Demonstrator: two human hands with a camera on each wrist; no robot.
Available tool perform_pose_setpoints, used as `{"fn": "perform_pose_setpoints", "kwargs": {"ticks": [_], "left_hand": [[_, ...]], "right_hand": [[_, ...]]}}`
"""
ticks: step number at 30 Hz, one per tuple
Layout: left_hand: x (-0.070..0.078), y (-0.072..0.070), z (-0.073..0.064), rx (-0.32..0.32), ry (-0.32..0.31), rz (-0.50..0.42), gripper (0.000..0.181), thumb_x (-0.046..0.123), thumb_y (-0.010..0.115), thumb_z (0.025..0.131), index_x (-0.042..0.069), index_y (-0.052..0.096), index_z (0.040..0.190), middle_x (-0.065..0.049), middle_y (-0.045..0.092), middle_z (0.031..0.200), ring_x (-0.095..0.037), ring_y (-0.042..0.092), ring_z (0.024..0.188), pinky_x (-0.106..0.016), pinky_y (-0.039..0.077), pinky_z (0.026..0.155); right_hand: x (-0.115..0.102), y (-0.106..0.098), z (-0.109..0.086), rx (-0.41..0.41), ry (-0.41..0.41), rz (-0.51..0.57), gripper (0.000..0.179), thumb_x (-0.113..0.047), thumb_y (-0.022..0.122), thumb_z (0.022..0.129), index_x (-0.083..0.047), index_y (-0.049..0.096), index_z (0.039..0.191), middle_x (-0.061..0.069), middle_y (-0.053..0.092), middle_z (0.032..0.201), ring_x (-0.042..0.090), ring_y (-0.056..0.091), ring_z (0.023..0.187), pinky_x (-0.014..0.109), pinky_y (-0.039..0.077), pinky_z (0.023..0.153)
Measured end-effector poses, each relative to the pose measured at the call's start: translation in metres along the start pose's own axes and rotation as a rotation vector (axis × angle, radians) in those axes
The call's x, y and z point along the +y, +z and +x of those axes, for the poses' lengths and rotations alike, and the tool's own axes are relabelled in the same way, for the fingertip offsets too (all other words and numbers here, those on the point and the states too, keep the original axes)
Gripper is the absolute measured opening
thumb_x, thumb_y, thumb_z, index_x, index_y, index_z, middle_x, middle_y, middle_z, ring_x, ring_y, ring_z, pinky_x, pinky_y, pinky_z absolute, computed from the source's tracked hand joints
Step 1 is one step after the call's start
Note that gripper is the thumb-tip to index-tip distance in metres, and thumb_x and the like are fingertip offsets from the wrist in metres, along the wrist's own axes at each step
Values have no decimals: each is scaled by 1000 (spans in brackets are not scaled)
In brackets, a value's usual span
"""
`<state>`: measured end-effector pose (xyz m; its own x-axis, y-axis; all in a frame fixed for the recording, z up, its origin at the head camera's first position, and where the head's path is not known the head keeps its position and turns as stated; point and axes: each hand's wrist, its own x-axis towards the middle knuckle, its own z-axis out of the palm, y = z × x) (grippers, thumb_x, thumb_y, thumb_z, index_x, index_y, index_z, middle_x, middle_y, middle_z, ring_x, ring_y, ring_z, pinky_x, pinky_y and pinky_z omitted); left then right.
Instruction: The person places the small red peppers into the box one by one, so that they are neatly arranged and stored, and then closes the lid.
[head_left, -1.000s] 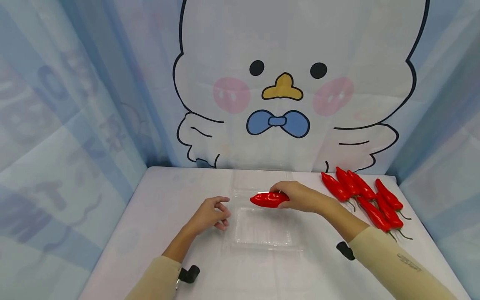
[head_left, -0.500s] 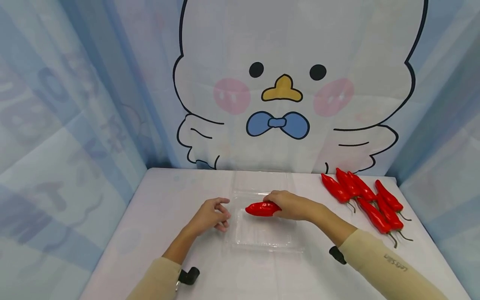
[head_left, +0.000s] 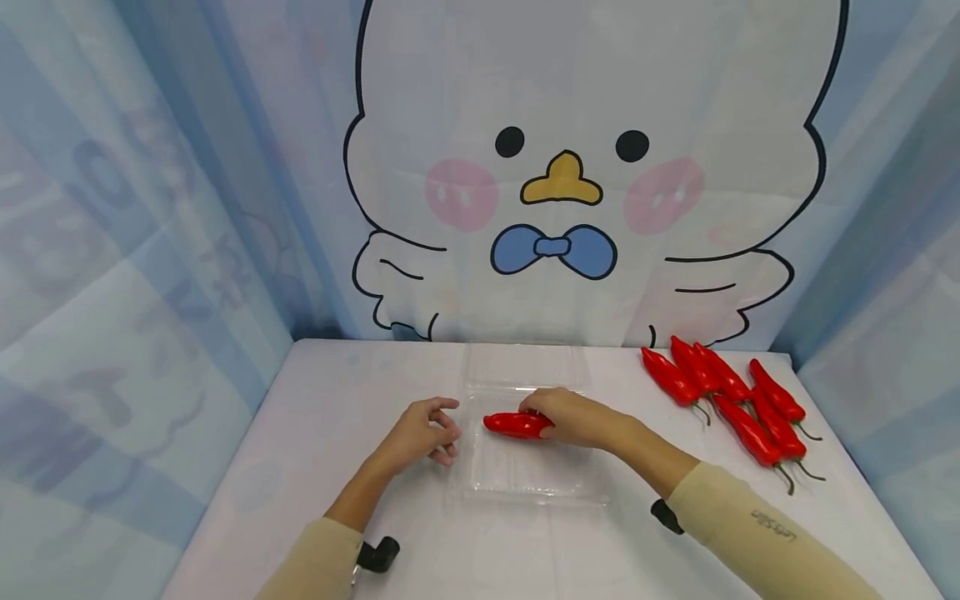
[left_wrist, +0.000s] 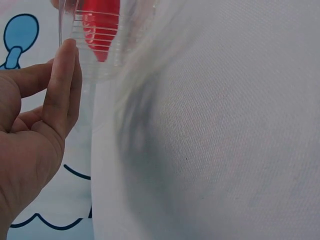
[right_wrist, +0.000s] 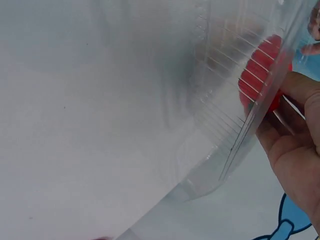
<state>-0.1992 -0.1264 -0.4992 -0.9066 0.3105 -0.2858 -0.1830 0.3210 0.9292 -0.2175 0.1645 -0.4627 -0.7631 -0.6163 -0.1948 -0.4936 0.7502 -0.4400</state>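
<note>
Extending left fingers (left_wrist: 59,95) loosely; gripping red pepper (head_left: 513,425) in right fingers (right_wrist: 298,86). Seen through ribbed tray wall (right_wrist: 222,92) in wrist views only.

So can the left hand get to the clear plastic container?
Probably yes: the left hand holds nothing and is close beside the clear plastic container, with nothing visible between them.

Since a second ago, we see the right hand (head_left: 573,418) carry a red pepper (head_left: 510,425) from over the clear container's (head_left: 525,475) far edge toward us, leftward and lower. The pepper's tip now lies nearer the left hand (head_left: 420,432); the right sleeve (head_left: 750,525) has slid leftward too.
</note>
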Motion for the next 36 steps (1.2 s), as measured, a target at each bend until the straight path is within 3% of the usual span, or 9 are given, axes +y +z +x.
{"fn": "perform_pose_setpoints", "kwargs": {"ticks": [6,13,21,36], "left_hand": [[0,1,-1,-5,10,-4,55,-3,68,95,-2,50,147,-15,63,100,-17,70,69,-35,65,61],[0,1,-2,-9,6,2,55,-2,69,94,-1,51,146,-15,63,100,-18,70,68,-35,65,61],[0,0,-1,-9,7,-1,55,-3,68,95,-1,50,147,-15,63,100,-18,71,68,-35,65,61],[-1,0,0,-10,3,12,55,-2,69,95,0,50,147,-14,64,100,-17,70,68,-34,65,62]], "right_hand": [[0,9,2,64,6,-75,37,-8,80,89,-10,71,124,1,74,114,14,64,97,35,61,90],[-3,21,4,103,38,-217,35,-15,84,87,-15,73,121,-2,76,108,12,66,93,32,61,87],[1,28,0,252,-128,-441,36,-17,86,85,-14,74,119,6,71,107,20,69,94,34,65,80],[4,32,-1,336,-89,-348,34,-18,88,82,-13,75,113,2,70,105,19,65,97,32,64,82]]}}
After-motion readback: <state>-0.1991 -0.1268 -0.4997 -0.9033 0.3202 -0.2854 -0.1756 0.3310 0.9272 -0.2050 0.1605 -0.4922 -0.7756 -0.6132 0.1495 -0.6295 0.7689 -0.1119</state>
